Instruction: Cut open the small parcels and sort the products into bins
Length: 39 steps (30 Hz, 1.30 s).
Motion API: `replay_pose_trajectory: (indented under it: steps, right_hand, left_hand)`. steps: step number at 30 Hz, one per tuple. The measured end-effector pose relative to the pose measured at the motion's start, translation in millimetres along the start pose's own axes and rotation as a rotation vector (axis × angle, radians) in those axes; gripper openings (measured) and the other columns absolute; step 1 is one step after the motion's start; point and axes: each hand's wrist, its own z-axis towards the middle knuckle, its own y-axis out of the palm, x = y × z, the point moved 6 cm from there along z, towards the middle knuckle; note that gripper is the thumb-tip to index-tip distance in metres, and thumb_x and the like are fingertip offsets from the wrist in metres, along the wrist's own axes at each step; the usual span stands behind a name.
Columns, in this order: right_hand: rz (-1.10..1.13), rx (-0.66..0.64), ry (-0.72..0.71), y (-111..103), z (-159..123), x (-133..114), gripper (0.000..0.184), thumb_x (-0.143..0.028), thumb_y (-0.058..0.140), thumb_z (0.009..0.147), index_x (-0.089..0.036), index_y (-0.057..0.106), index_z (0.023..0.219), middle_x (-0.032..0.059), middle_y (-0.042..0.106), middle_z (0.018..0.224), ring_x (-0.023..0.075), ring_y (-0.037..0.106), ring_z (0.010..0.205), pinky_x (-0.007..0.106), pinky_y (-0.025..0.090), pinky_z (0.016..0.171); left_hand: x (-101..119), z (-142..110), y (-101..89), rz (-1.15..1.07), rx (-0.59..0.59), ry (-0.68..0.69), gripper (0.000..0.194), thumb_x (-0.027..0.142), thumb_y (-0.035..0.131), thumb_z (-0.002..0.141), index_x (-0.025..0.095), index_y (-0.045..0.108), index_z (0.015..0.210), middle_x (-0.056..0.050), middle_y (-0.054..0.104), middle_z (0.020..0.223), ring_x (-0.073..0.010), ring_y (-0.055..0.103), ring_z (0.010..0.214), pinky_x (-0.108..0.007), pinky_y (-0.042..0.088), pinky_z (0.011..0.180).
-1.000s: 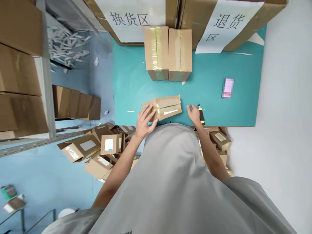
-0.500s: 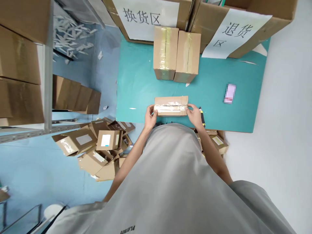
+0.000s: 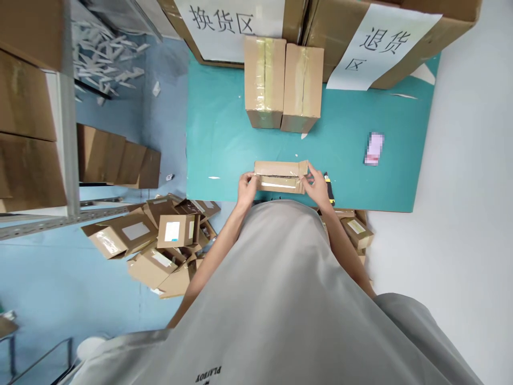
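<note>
A small cardboard box (image 3: 278, 169) lies on the green table near its front edge, with a dark slit along its top seam and clear tape about it. My left hand (image 3: 247, 188) grips its left end between thumb and fingers. At the right end, my right hand (image 3: 315, 186) has its thumb on the top near the seam and its fingers around the corner, where a flap stands slightly raised. A black and yellow utility knife (image 3: 329, 190) lies just right of my right hand.
Two taped cartons (image 3: 264, 80) stand side by side beyond the box. Behind them are large labelled boxes (image 3: 340, 32). A blurred pink item (image 3: 374, 148) lies on the green table (image 3: 216, 133) at right. Opened boxes (image 3: 172, 235) pile on the floor at left, beside a shelf (image 3: 68, 139).
My right thumb has moved inward over the box's top, and the right-end flap now lifts. The seam shows as a wider dark slit. The view has shifted slightly.
</note>
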Motion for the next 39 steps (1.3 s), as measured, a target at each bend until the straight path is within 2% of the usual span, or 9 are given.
replay_pose_trajectory:
  steps: [4, 9, 15, 19, 25, 29, 33, 36, 39]
  right_hand:
    - [-0.169, -0.108, -0.084, -1.7, 2.4, -6.6, 0.077, -0.046, 0.062, 0.110, -0.026, 0.043, 0.181, 0.0092, 0.075, 0.116, 0.0263, 0.074, 0.090, 0.042, 0.060, 0.096]
    - [-0.373, -0.184, -0.208, -1.7, 6.1, -25.7, 0.086, -0.049, 0.062, 0.112, -0.024, 0.027, 0.186, 0.0161, 0.075, 0.126, 0.0365, 0.073, 0.113, 0.046, 0.057, 0.103]
    - [-0.540, -0.259, -0.250, 3.4, 14.7, -41.6, 0.065, -0.045, 0.063, 0.113, -0.022, 0.053, 0.173, 0.0236, 0.062, 0.149, 0.0403, 0.074, 0.119, 0.050, 0.058, 0.104]
    - [-0.568, -0.255, -0.239, 4.5, 21.5, -44.9, 0.060, -0.048, 0.062, 0.113, -0.018, 0.058, 0.165, 0.0259, 0.059, 0.154, 0.0418, 0.072, 0.124, 0.055, 0.059, 0.105]
    - [-0.635, -0.314, -0.264, 3.8, 15.3, -52.3, 0.062, -0.054, 0.049, 0.118, -0.016, 0.054, 0.167, 0.0271, 0.055, 0.156, 0.0394, 0.075, 0.116, 0.053, 0.059, 0.103]
    - [-0.640, -0.331, -0.272, -3.2, 13.4, -59.3, 0.068, -0.062, 0.037, 0.119, -0.017, 0.058, 0.165, 0.0267, 0.054, 0.159, 0.0375, 0.076, 0.106, 0.053, 0.059, 0.099]
    - [-0.566, -0.235, -0.258, -15.0, 31.8, -60.4, 0.073, -0.068, 0.028, 0.119, -0.018, 0.077, 0.140, 0.0235, 0.050, 0.168, 0.0360, 0.075, 0.109, 0.051, 0.059, 0.098]
    - [-0.469, -0.144, -0.189, -14.4, 56.4, -52.7, 0.066, -0.066, 0.035, 0.119, -0.018, 0.080, 0.128, 0.0207, 0.068, 0.151, 0.0370, 0.073, 0.116, 0.048, 0.057, 0.101]
    - [-0.393, -0.080, -0.040, -1.6, 77.1, -41.0, 0.051, -0.055, 0.052, 0.118, -0.016, 0.071, 0.144, 0.0179, 0.080, 0.127, 0.0380, 0.073, 0.118, 0.046, 0.056, 0.103]
  left_hand:
    - [3.6, -5.0, -0.3, 0.035, 0.002, -0.057, 0.026, 0.028, 0.079, 0.090, 0.024, 0.057, 0.078, -0.007, 0.070, 0.118, -0.0261, 0.064, 0.127, -0.040, 0.049, 0.118]
    - [4.1, -7.2, 2.7, 0.052, -0.030, -0.026, 0.026, 0.023, 0.079, 0.086, 0.024, 0.054, 0.080, -0.008, 0.067, 0.123, -0.0248, 0.064, 0.128, -0.038, 0.050, 0.116]
    - [4.8, -4.4, 7.7, 0.096, -0.053, 0.014, 0.014, 0.023, 0.075, 0.090, 0.024, 0.061, 0.092, -0.008, 0.069, 0.121, -0.0257, 0.066, 0.124, -0.040, 0.051, 0.116]
    - [9.8, -4.2, 11.7, 0.077, -0.031, 0.033, 0.013, 0.032, 0.075, 0.095, 0.022, 0.070, 0.103, -0.011, 0.069, 0.127, -0.0277, 0.065, 0.129, -0.041, 0.048, 0.122]
    - [8.5, -1.8, 17.8, -0.003, -0.005, -0.064, 0.039, 0.038, 0.078, 0.092, 0.025, 0.051, 0.066, -0.008, 0.069, 0.103, -0.0294, 0.062, 0.131, -0.043, 0.050, 0.121]
    - [7.6, 1.0, 16.1, -0.003, -0.012, -0.006, 0.045, 0.033, 0.079, 0.089, 0.026, 0.043, 0.063, -0.006, 0.066, 0.094, -0.0283, 0.062, 0.134, -0.043, 0.051, 0.120]
    - [-1.3, -4.8, 7.7, 0.037, -0.109, 0.021, 0.020, 0.028, 0.083, 0.080, 0.024, 0.064, 0.087, -0.009, 0.072, 0.126, -0.0284, 0.065, 0.135, -0.045, 0.052, 0.122]
    - [-2.1, -19.4, -0.9, 0.061, -0.275, 0.134, 0.053, 0.031, 0.084, 0.083, 0.025, 0.069, 0.134, -0.014, 0.062, 0.159, -0.0315, 0.060, 0.151, -0.047, 0.052, 0.125]
    - [5.1, -35.4, -10.1, 0.183, -0.419, 0.299, 0.082, 0.047, 0.088, 0.091, 0.028, 0.056, 0.165, -0.017, 0.040, 0.181, -0.0374, 0.037, 0.172, -0.054, 0.042, 0.136]
